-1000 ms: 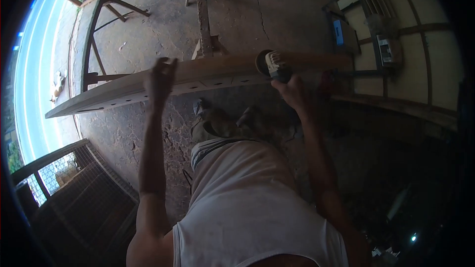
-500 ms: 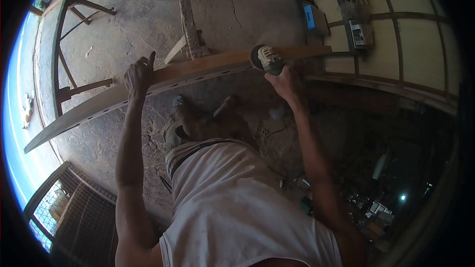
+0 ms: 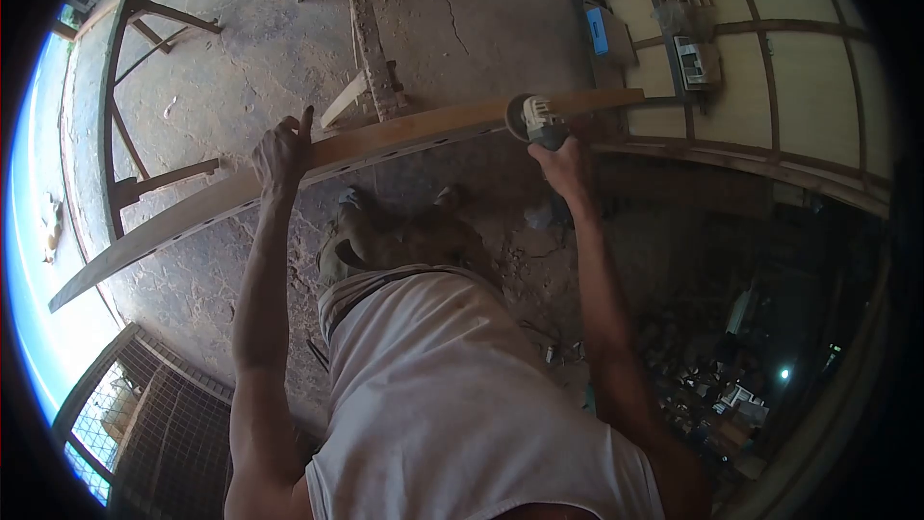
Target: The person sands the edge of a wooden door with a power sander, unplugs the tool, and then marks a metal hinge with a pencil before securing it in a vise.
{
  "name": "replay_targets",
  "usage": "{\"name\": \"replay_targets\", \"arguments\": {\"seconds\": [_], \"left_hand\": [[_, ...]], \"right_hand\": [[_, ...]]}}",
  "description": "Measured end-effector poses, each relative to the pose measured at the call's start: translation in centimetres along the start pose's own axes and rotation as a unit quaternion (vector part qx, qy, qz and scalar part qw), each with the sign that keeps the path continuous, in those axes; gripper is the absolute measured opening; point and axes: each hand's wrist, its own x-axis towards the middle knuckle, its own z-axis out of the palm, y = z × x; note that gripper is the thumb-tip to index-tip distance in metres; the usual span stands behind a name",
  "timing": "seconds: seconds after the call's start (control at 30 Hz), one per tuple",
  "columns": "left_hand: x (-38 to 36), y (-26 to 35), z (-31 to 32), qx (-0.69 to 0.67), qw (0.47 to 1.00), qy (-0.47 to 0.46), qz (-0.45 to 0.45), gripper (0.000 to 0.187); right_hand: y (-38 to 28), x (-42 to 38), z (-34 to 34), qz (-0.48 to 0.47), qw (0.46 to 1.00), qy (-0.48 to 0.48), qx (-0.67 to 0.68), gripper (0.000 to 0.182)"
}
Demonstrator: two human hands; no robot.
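A long wooden plank [image 3: 414, 125] with a row of dark holes along its near edge spans the view from lower left to right. My left hand [image 3: 280, 156] is closed over it left of the middle, with one digit sticking up. An angle grinder [image 3: 545, 125] is gripped in my right hand [image 3: 566, 171]. Its round disc [image 3: 520, 117] is at the plank's face, right of the middle; whether it touches cannot be made out. The grinder's handle is mostly hidden by my fingers.
A rough wooden beam [image 3: 361, 24] on legs runs away from the plank's far side. A wooden trestle [image 3: 115, 87] stands at the left. Framed panels [image 3: 722, 77] and a blue box [image 3: 599, 31] are at the right. Dim clutter [image 3: 731, 400] lies lower right.
The grinder in my right hand has moved a little to the right along the plank. My left hand appears slightly further right, and the plank's left end sits a bit lower in view.
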Motion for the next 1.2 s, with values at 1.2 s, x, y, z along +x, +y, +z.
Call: {"name": "replay_targets", "arguments": {"seconds": [1.2], "left_hand": [[0.0,-0.3,-0.1,-0.003,1.0,0.006,0.018,0.059]], "right_hand": [[-8.9,-5.3,7.7,-0.122,0.99,-0.048,-0.051,0.055]]}}
